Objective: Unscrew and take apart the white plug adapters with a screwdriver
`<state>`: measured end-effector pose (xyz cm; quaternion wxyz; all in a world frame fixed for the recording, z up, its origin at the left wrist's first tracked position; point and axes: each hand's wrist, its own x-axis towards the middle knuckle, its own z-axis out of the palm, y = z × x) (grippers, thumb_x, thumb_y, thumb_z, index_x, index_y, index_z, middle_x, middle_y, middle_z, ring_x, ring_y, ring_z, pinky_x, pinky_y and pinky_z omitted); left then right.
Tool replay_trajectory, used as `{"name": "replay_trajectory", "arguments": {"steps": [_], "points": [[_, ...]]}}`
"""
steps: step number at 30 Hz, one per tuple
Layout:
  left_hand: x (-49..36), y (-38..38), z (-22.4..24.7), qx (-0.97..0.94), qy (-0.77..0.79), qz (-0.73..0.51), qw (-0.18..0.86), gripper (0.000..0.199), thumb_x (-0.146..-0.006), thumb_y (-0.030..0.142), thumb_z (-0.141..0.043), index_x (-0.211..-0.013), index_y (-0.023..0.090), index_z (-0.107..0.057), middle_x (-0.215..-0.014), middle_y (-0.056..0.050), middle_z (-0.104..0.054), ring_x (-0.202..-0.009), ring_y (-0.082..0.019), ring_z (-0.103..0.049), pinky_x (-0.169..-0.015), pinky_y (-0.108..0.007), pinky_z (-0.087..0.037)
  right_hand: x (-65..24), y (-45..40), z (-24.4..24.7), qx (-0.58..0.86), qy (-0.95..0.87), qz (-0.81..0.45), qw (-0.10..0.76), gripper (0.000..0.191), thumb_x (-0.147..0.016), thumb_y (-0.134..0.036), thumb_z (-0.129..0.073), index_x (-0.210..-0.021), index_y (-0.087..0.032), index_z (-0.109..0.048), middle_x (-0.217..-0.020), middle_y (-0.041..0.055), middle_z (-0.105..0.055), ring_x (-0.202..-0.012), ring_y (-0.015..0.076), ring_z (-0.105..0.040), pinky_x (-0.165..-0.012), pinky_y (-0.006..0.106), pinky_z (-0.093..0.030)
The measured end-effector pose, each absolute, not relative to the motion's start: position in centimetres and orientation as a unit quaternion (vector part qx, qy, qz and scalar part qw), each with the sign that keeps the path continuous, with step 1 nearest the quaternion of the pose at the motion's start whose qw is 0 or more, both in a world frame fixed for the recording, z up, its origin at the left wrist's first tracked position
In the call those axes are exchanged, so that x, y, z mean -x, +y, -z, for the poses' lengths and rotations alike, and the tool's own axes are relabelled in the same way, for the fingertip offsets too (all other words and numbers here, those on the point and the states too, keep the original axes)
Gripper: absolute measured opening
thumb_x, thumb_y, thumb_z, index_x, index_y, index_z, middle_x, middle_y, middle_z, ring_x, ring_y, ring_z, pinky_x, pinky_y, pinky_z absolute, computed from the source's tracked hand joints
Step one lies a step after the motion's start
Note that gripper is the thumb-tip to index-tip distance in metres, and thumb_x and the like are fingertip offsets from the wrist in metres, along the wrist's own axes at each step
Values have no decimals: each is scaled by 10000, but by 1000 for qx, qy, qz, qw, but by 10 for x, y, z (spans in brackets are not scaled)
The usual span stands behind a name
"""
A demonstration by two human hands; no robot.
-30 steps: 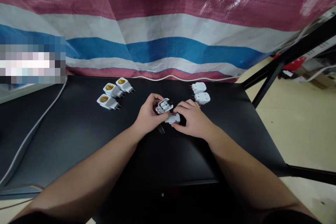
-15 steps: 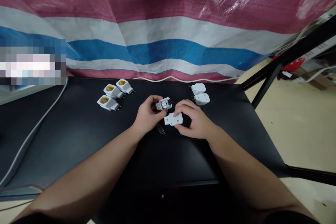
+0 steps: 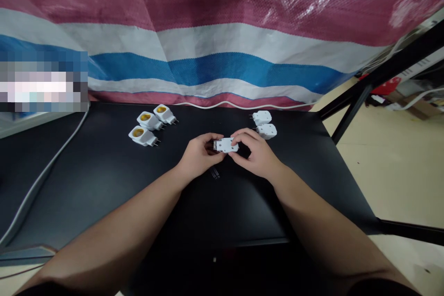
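Close over the middle of the black table [image 3: 86, 189], the person's left hand [image 3: 198, 155] is curling partway round a white housing [image 3: 215, 145], thumb and fingers gripping its sides, one end peeking out toward the palm. A flat white cover [image 3: 226, 144] with small holes is lying over that housing; from where I'm standing I cannot tell whether it is sitting flush. The right hand [image 3: 255, 153] is pinching the cover's right end, thumb at the near edge, fingertips on top, the fingers bent and only slightly parted. Just below the left hand, some slim dark pieces [image 3: 215, 174] are lying on the table, too small for me to make out. Off to the left, three white lamp holders [image 3: 151, 123] are resting in a slanting row, golden cups [image 3: 145, 118] facing up, prongs pointing right. Beyond the right hand, two white plugs [image 3: 266, 130] are lying together, holed faces up. Behind everything, a striped sheet [image 3: 208, 37] is hanging.
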<state>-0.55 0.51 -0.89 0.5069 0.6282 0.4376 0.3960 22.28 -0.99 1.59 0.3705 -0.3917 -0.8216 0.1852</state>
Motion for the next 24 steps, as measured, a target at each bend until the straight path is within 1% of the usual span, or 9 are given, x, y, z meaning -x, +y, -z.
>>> {"name": "replay_trajectory", "arguments": {"steps": [6, 11, 17, 24], "points": [[5, 4, 5, -632, 432, -380, 519, 509, -737, 277, -906, -1207, 145, -761, -1023, -103, -831, -830, -210, -795, -748, -315, -650, -223, -10, -15, 395, -817, -201, 368, 166, -949, -193, -736, -1069, -272, -652, -1223, 82, -695, -1139, 272, -722, -1003, 488, -606], [5, 4, 8, -627, 437, -382, 519, 531, -730, 302, -920, -1210, 142, -756, -1016, -103, -833, -822, -211, -796, -745, -317, -644, -223, -10, -13, 397, -815, -204, 370, 161, -959, -208, -745, -1090, -271, -677, -1235, 83, -702, -1147, 269, -726, -1000, 481, -615], [4, 4, 6, -631, 423, -393, 519, 482, -738, 288, -910, -1174, 144, -763, -1038, -102, -831, -839, -211, -799, -750, -313, -647, -222, -10, -13, 389, -818, -193, 377, 147, -975, -228, -747, -1104, -274, -692, -1251, 88, -724, -1157, 273, -729, -1020, 502, -609], [4, 4, 8, -625, 418, -397, 526, 485, -738, 286, -923, -1175, 152, -761, -1024, -103, -835, -827, -216, -803, -743, -323, -656, -221, -10, -13, 394, -819, -190, 370, 149, -980, -225, -732, -1118, -275, -706, -1249, 89, -728, -1150, 275, -733, -1014, 505, -615]]}}
